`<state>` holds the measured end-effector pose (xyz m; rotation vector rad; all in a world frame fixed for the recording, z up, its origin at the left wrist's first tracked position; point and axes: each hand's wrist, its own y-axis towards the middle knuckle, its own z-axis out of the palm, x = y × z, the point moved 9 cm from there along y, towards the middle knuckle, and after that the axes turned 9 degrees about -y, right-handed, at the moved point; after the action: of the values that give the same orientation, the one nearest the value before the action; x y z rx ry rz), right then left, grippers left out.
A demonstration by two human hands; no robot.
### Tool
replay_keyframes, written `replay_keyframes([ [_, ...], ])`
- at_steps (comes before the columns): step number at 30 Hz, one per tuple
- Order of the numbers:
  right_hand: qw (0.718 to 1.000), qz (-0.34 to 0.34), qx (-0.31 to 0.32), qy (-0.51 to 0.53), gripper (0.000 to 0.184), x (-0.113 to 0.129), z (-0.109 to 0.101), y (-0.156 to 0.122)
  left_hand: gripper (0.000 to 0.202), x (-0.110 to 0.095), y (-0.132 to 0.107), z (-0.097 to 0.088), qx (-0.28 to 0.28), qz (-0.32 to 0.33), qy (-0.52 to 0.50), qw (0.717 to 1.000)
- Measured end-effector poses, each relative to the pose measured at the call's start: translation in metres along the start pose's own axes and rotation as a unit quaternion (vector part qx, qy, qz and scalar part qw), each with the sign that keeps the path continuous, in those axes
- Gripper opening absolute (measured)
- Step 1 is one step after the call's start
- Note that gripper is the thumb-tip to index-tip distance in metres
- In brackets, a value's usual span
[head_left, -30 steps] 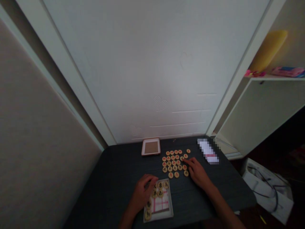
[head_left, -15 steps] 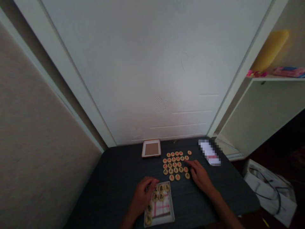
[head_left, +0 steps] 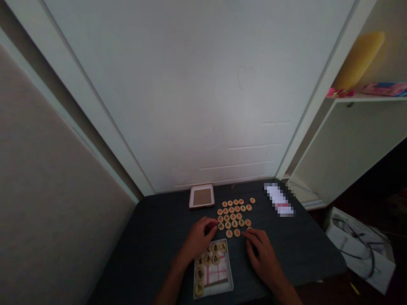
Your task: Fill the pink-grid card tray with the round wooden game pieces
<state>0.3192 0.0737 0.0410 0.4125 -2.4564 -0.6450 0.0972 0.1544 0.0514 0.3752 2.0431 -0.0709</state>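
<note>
Several round wooden chess pieces (head_left: 234, 214) lie in rows on the dark table (head_left: 152, 237). A shallow white box tray (head_left: 213, 271) near the front edge holds several more pieces. My left hand (head_left: 199, 237) reaches past the tray's far left corner, its curled fingertips at the piece on the near left of the rows. My right hand (head_left: 260, 250) rests on the table right of the tray, fingers pointing at the nearest pieces and loosely bent.
A square box lid (head_left: 201, 196) lies at the back of the table by the white wall. A blurred white item (head_left: 278, 200) sits at the back right. White shelving (head_left: 349, 140) stands to the right, with a bag (head_left: 362, 250) on the floor.
My left hand moved forward from the tray to the near left of the rows. My right hand drew back from the right side of the rows toward the tray.
</note>
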Motion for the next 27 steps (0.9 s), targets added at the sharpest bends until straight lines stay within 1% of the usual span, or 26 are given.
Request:
replay_keyframes([
  [4, 1.0, -0.014, 0.005, 0.003, 0.035, 0.012, 0.004, 0.003, 0.021, 0.003, 0.017, 0.008, 0.003, -0.008, 0.016, 1.0],
  [8, 1.0, -0.016, -0.005, -0.013, 0.036, 0.015, 0.001, 0.004, 0.019, 0.007, 0.024, 0.016, -0.001, -0.022, 0.031, 0.999],
  [12, 1.0, -0.015, -0.005, -0.024, 0.039, 0.015, 0.0, 0.004, 0.015, 0.011, 0.025, 0.019, 0.002, -0.029, 0.034, 0.999],
  [20, 1.0, -0.015, -0.002, -0.021, 0.037, 0.012, 0.006, 0.001, 0.02, 0.02, 0.024, 0.014, 0.012, -0.041, 0.022, 0.999],
  [27, 1.0, -0.01, 0.005, -0.018, 0.034, 0.011, 0.006, 0.0, 0.023, 0.019, 0.025, 0.018, 0.015, -0.041, 0.018, 0.999],
])
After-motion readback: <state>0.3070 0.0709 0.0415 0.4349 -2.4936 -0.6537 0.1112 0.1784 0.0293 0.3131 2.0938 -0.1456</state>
